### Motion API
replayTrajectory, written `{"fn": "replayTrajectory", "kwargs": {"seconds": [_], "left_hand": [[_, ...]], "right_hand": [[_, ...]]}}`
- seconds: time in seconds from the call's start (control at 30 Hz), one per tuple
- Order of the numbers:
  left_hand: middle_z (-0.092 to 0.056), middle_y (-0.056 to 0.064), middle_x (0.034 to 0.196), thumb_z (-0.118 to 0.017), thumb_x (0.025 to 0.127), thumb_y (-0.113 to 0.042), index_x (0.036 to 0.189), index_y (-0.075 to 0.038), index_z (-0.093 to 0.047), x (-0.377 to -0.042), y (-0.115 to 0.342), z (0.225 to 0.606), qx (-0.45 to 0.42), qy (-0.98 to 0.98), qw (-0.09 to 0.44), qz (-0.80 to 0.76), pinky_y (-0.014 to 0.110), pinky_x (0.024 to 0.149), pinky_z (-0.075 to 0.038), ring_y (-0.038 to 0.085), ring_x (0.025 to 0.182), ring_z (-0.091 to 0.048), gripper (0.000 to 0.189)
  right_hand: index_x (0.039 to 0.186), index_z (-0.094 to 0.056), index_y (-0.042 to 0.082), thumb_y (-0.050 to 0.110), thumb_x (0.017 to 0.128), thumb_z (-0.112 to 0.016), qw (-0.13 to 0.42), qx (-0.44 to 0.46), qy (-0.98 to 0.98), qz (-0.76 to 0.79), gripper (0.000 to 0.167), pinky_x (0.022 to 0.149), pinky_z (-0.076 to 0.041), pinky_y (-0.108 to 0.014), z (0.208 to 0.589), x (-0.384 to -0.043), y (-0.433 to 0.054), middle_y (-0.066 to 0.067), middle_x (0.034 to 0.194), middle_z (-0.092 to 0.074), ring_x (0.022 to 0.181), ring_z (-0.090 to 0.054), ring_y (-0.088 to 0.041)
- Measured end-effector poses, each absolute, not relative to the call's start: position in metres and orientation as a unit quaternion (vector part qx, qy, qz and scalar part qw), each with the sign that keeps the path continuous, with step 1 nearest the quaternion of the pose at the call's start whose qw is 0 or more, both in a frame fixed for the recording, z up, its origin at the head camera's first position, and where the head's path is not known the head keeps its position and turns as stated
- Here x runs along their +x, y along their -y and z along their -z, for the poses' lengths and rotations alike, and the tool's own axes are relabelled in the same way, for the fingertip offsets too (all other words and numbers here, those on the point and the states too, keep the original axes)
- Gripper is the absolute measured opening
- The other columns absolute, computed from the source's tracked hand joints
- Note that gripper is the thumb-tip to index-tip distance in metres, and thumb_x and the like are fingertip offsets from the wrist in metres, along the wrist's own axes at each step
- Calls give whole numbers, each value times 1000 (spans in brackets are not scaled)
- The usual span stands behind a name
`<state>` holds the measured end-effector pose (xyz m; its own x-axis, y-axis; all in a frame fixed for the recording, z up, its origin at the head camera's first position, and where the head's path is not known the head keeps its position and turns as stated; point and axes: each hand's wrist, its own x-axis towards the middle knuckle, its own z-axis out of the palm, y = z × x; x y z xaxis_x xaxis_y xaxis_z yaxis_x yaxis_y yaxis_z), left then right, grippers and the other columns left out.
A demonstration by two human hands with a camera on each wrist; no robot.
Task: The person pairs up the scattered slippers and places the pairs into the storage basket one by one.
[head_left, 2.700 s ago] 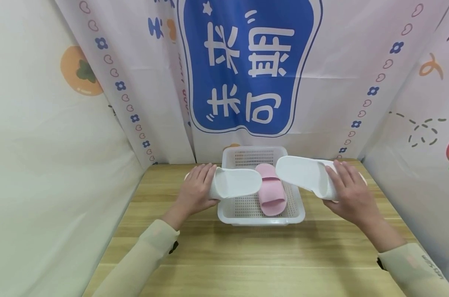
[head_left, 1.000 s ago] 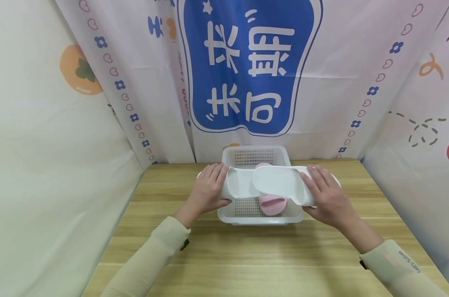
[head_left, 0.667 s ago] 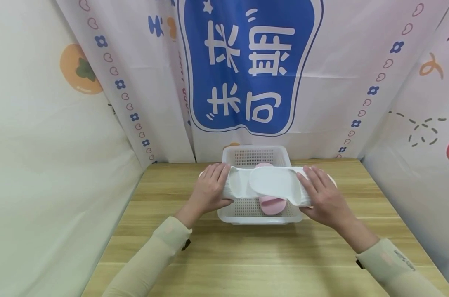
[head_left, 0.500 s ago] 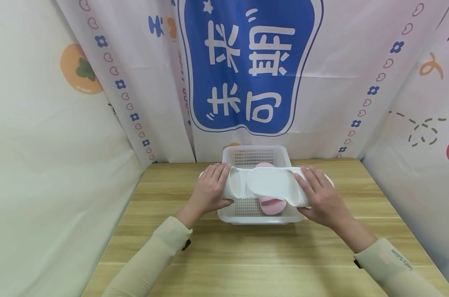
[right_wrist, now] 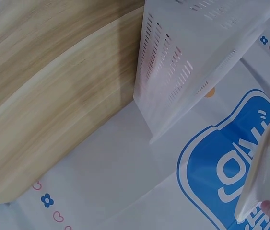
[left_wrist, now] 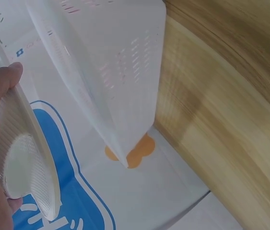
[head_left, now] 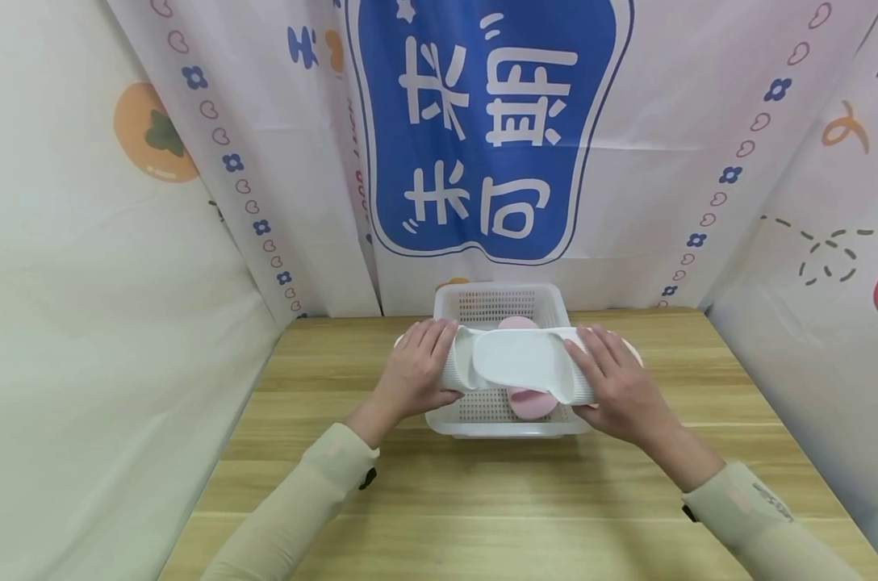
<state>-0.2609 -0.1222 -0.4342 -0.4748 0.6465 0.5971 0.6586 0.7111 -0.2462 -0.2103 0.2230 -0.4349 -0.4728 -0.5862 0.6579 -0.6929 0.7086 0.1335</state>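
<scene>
Two white slippers are held above a white plastic basket [head_left: 512, 430] in the head view, their heel ends overlapping. My left hand [head_left: 415, 367] grips the left white slipper [head_left: 462, 363] round its ribbed strap, thumb below and fingers on top. The right white slipper [head_left: 519, 359] lies over the left one's heel, and my right hand [head_left: 616, 386] grips it by its strap. Below them a pink slipper [head_left: 532, 403] sits in the basket, its middle hidden by the white pair. In the left wrist view my thumb presses the left slipper's side [left_wrist: 41, 158].
The basket stands on a wood-grain table [head_left: 482, 500] near its back edge. Behind it hangs a white printed cloth [head_left: 650, 202] with a blue panel, and more cloth walls [head_left: 105, 323] close in both sides.
Both hands have moved toward each other with the white slippers, the right one farther. The slippers, apart at first, now overlap over the basket and cover part of the pink slipper.
</scene>
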Motion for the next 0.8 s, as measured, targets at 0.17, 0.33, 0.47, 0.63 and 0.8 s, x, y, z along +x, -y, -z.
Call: {"fn": "replayTrajectory", "kwargs": {"seconds": [0.17,0.33,0.47,0.63,0.8], "left_hand": [[-53,18,131,-83,53,-62,138,2,-44,-260,120,433,-382,859,340,8,47,103,-42,34,118,-51,114],[-53,18,130,-84,53,-62,138,1,-44,-259,119,433,-382,858,343,10,47,102,-42,34,117,-52,113],[-53,17,130,-83,53,-61,137,1,-44,-258,116,433,-384,857,342,14,46,102,-42,33,117,-52,112],[-53,17,131,-84,53,-63,138,2,-44,-256,114,432,-386,859,336,14,46,104,-41,33,120,-50,114],[-52,17,131,-84,53,-63,138,2,-43,-255,111,431,-385,859,336,13,46,104,-41,33,120,-50,114]], "right_hand": [[137,-47,-4,28,56,-87,350,375,855,-78,95,102,-37,-61,435,-211,-219,-30,139,-44,125,-42,-48],[136,-48,-4,28,56,-87,352,379,852,-80,95,102,-37,-61,436,-211,-216,-30,138,-45,124,-42,-48],[136,-48,-4,29,56,-87,351,382,852,-80,95,102,-37,-60,436,-211,-213,-30,138,-44,124,-42,-48],[137,-47,-4,29,57,-87,342,382,855,-79,95,105,-35,-59,437,-210,-211,-30,139,-44,125,-42,-48],[137,-48,-4,30,59,-86,337,380,858,-76,93,106,-33,-58,437,-209,-209,-30,139,-44,126,-41,-47]]}}
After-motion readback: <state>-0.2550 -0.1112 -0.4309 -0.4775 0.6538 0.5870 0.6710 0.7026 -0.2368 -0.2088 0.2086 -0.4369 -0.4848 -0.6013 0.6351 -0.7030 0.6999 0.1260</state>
